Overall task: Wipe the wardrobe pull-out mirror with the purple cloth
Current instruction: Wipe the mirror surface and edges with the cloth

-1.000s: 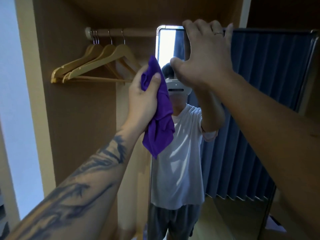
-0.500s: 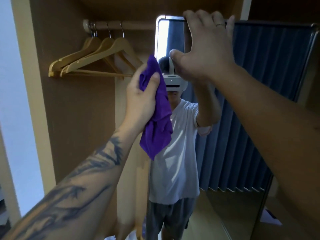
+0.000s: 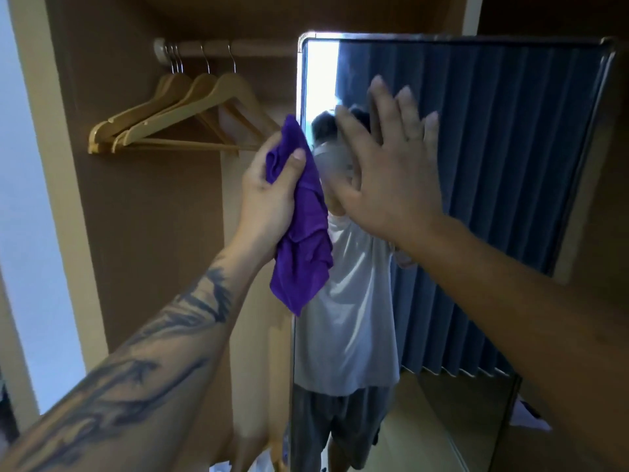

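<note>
The purple cloth (image 3: 303, 226) is held by the left hand (image 3: 269, 195), whose fingers and thumb are curled round its upper part; the rest of the cloth hangs down below the hand in loose folds. The cloth is found at the left edge of the pull-out mirror (image 3: 493, 148), near the upper left corner, and its right side overlaps the metal frame there. Whether the glass is actually touched by the cloth cannot be told.

The right hand (image 3: 388, 175) is seen just to the right of the cloth, in front of the upper left part of the mirror. Its fingers are spread and almost straight, pointing upward, and nothing is held in it. A ring is worn on one finger.

Inside the wardrobe, to the left of the mirror, several wooden hangers (image 3: 183, 114) are hung on a rail (image 3: 218, 49).
</note>
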